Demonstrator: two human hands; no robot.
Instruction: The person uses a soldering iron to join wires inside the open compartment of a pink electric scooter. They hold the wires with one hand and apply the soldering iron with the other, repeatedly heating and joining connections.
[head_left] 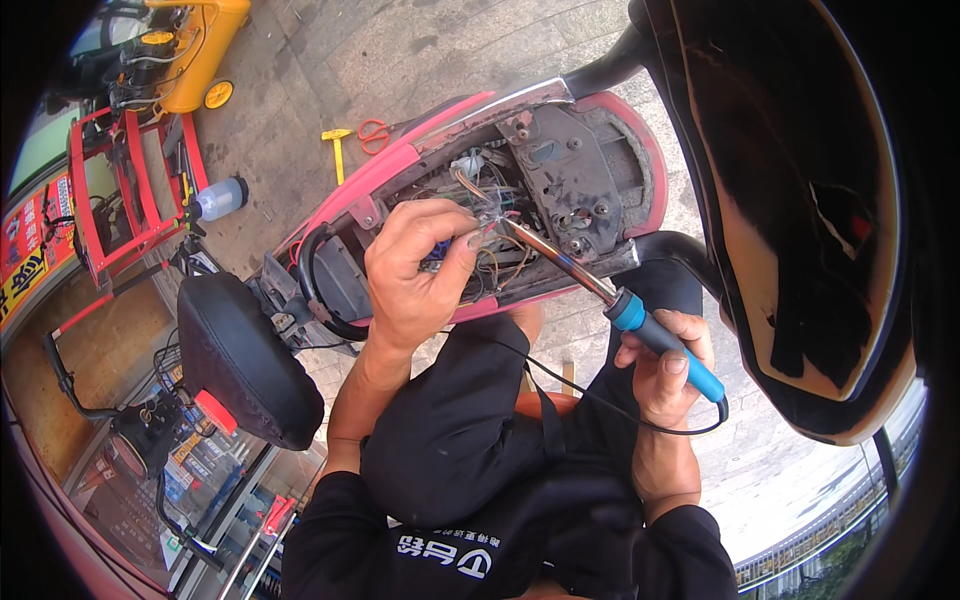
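My left hand point(415, 265) pinches a thin wire point(484, 229) above the tangled wiring point(470, 180) inside the open pink scooter body point(370, 175). My right hand point(665, 365) grips a blue-handled soldering iron point(560, 258), its tip touching or very near the wire end at my left fingertips. The iron's black cord point(650, 426) hangs in a loop below my right hand. A dark metal plate point(550, 150) with bolts sits right of the wiring. A black grab handle point(310, 270) stands left of my left hand.
A black padded seat point(240, 350) is at left, a large glossy black part point(780, 200) at right. A yellow hammer point(338, 150) and red scissors point(373, 135) lie on paving beyond the scooter. A yellow compressor point(195, 70), red metal frame point(105, 200) and clear jug point(222, 198) stand upper left.
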